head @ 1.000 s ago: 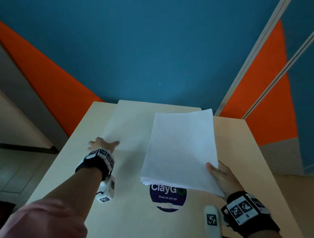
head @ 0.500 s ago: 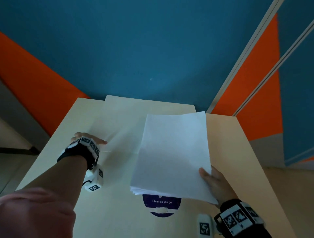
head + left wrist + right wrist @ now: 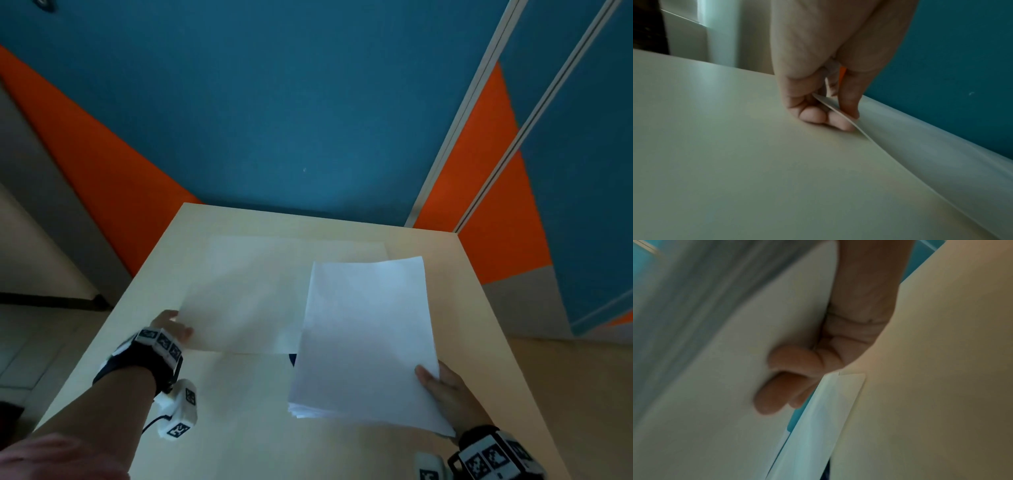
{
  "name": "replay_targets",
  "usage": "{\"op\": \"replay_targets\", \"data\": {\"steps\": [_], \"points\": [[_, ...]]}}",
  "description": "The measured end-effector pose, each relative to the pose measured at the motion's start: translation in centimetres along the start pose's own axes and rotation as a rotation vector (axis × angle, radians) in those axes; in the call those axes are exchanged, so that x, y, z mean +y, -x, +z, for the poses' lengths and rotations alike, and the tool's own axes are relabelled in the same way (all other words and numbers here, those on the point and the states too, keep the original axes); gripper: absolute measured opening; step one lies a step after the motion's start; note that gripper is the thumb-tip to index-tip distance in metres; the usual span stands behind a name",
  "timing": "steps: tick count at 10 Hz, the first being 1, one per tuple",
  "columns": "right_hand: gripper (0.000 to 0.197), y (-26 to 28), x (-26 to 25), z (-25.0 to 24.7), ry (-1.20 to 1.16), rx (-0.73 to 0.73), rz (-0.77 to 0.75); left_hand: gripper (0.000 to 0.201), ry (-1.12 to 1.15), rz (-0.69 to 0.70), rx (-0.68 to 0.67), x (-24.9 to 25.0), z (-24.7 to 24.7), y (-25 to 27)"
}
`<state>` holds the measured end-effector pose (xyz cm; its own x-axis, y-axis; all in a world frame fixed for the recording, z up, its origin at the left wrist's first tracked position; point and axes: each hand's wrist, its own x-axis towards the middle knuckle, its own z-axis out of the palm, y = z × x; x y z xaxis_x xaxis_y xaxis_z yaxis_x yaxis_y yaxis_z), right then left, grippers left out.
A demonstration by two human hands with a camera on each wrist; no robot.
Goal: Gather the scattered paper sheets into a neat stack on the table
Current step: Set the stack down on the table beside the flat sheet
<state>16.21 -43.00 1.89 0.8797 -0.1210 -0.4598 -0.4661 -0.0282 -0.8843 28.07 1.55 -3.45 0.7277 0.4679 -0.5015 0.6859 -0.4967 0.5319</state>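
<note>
Paper stack (image 3: 366, 339) clamped in right hand (image 3: 452, 394) fingers; single sheet (image 3: 246, 294) pinched by left hand (image 3: 169, 325).

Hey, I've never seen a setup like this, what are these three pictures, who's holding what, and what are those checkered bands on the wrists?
No machine here: a person works bare-handed, wearing cameras. The wide picture comes from a head camera; the two close-ups come from wrist cameras under the black checkered wristbands. On the pale beige table lies a loose white paper sheet. The left hand pinches its near corner, thumb and fingers lifting the edge. The right hand grips a thick stack of white sheets, raised above the table.
</note>
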Motion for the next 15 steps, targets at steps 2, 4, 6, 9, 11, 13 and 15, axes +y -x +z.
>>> {"op": "replay_targets", "data": {"steps": [2,4,6,9,11,13,15], "points": [[0.027,5.6,1.8,-2.5,0.086,-0.011,0.049,0.048,-0.034,-0.026,-0.065,-8.0,0.6,9.4],[0.025,8.3,4.1,-3.9,0.133,-0.035,0.084,0.058,0.127,-0.102,0.028,-13.6,0.8,15.7],[0.038,7.5,6.6,-3.0,0.29,-0.034,0.12,0.049,0.208,-0.093,0.069,-14.4,0.9,19.0],[0.018,6.5,6.8,-2.3,0.256,-0.044,0.205,0.043,0.173,-0.051,0.105,-14.5,0.6,18.7],[0.027,4.7,6.1,-1.6,0.377,0.093,0.143,0.051,0.06,-0.06,0.098,-13.9,0.2,19.0],[0.024,4.3,6.3,-1.2,0.463,0.152,0.069,0.051,0.054,-0.032,0.122,-13.8,0.3,19.4],[0.014,3.5,5.4,-1.1,0.505,0.13,0.043,0.053,0.048,-0.053,0.105,-13.1,-0.2,20.2]]}}
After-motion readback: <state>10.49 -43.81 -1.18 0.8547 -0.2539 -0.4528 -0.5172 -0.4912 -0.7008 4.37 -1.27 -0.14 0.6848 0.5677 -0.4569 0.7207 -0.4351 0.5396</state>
